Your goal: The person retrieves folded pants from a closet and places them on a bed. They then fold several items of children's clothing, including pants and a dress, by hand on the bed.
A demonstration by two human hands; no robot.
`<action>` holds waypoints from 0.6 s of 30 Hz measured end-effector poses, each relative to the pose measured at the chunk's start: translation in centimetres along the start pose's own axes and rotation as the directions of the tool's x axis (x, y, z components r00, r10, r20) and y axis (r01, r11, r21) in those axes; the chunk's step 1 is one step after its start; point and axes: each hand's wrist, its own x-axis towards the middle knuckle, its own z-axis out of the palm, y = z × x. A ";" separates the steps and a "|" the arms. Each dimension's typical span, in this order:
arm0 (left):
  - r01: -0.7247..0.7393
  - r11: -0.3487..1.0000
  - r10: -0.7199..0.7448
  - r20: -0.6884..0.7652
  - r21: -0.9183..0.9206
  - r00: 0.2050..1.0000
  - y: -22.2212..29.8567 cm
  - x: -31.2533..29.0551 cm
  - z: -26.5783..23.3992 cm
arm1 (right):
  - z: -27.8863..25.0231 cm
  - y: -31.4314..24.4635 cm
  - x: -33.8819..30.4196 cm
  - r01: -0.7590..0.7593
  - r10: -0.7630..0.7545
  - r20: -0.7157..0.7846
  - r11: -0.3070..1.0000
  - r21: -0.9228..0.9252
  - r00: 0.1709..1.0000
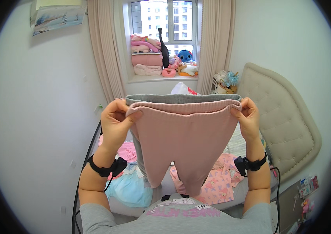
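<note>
**Both hands pinch the waistband of small pink trousers, held up mid-frame**

The left hand [114, 121] and the right hand [248, 117] each close thumb and fingers on an end of the waistband of a pair of pink ribbed trousers [185, 144], stretching it taut across the centre of the frame. Just behind it, a grey garment [181, 98] shows its edge along the top and down the left side; whether the fingers grip it too I cannot tell.

The trousers look light, soft and limp: the legs hang freely and taper toward the lower middle. The knit seems stretchy and not slippery, nothing fragile about it. The waistband corners look like the firmest place to hold, since the cloth elsewhere would sag and bunch.

In the upper left, a rectangular poster [58, 16] in pale blues hangs tilted on the wall. At the lower right edge, a cluster of small colourful packets [308, 187] sits on a dark surface, too small to tell apart. A white bag with red marking [183, 89] peeks above the waistband, below the windowsill [153, 78] with its folded pink blankets and plush toys.
</note>
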 end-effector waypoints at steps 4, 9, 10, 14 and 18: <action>0.061 0.997 -0.058 0.059 -0.041 0.997 0.3 -0.9 1.3 | -1.1 1.7 -0.1 -0.047 0.028 -0.083 0.969 -0.241 0.996; 0.170 0.985 -0.173 0.170 0.034 0.970 -0.3 -1.0 5.8 | 8.3 1.1 -1.0 0.459 -0.415 0.231 0.618 -0.638 0.880; 0.194 0.981 -0.194 0.215 0.018 0.957 -0.9 -0.7 6.9 | 9.6 1.3 -1.3 0.426 -0.334 0.265 0.706 -0.566 0.905; 0.193 0.981 -0.180 0.276 -0.020 0.944 -2.0 -1.2 7.3 | 11.3 3.9 -0.6 0.103 -0.012 0.364 0.968 -0.230 0.931; 0.105 0.991 -0.082 0.246 -0.083 0.966 -4.2 -2.6 5.5 | 12.0 2.4 1.2 0.202 -0.011 0.507 0.924 -0.323 0.862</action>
